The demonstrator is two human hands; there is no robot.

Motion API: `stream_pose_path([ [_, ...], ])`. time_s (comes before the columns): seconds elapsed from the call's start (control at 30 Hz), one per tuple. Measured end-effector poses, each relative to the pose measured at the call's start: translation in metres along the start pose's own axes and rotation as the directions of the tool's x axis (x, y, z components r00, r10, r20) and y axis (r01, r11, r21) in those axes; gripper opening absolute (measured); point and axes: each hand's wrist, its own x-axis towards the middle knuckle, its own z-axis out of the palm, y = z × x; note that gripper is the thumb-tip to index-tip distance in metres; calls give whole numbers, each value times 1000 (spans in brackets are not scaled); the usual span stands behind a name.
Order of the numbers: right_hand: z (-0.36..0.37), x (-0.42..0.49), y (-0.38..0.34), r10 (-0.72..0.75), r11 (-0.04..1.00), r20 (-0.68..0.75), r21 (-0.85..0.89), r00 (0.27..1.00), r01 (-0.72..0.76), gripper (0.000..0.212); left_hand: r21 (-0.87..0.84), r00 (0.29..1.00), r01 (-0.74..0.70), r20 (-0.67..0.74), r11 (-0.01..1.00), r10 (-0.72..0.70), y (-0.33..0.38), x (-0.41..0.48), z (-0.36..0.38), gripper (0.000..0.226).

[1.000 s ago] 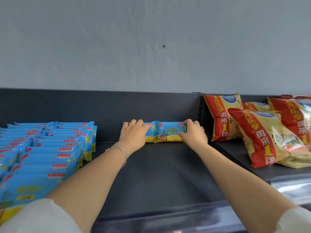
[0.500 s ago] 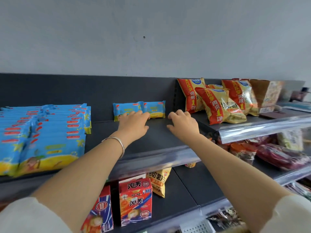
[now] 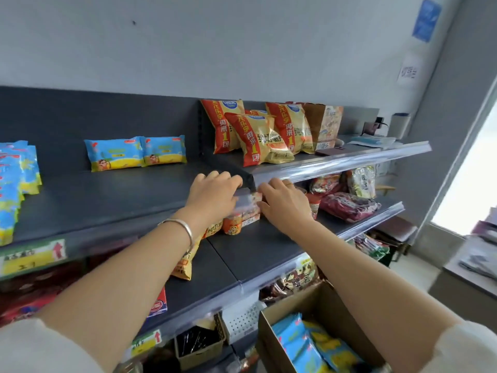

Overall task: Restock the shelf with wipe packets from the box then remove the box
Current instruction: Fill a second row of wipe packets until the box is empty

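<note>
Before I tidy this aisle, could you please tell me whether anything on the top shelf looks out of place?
Slightly. One red-and-yellow snack bag slumps tilted in front of its row, and a dark flat item, perhaps a phone, lies beside the stock further right. The two wipe packets stand upright against the back panel.

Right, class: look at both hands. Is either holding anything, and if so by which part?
Nothing is held. The left hand and right hand are both empty, fingers loosely curled, near the front edge of the shelf.
</note>
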Motion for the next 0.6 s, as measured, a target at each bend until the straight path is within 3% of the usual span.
stream_pose_path([
  [0.33, 22, -149, 137, 196, 981, 313, -65, 929, -185, 31, -108, 953, -97, 275, 989, 124, 161, -41, 68, 30],
  [0.6, 83, -205, 170, 269, 953, 491, -8, 828, -304, 37, -124, 869, -141, 461, 982, 182, 202, -66, 130, 29],
])
